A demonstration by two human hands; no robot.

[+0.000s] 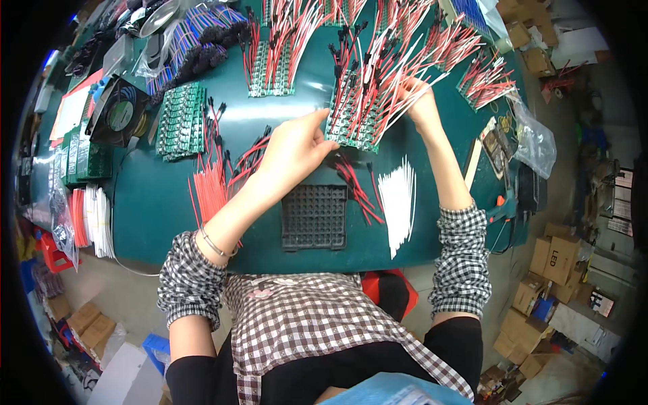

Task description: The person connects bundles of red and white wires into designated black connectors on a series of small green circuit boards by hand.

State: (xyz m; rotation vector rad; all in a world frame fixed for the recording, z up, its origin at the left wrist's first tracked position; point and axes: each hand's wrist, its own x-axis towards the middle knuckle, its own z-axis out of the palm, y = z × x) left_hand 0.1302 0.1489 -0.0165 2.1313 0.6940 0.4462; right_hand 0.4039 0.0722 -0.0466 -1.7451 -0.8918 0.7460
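A green circuit board panel [352, 129] with red, white and black-tipped wires rising from it is tilted above the table. My left hand [295, 148] pinches the panel's near left edge between thumb and fingers. On the panel's right side, my right hand [420, 106] is closed among the white and red wires [398, 81]; its fingertips are partly hidden by them. Just below the panel lie a few red wires with black connectors [358, 189]. A black gridded tray [314, 217] is close to the table's front edge, with a bundle of white wires [398, 206] to its right.
Red wires [210, 192] lie beside my left forearm, near stacked green boards [181, 121]. More wired panels [271, 67] fill the back. A black fan [118, 111] and blue-purple cable bundles [196, 47] are at left. A soldering iron [501, 209] and clear bag [533, 138] are at right.
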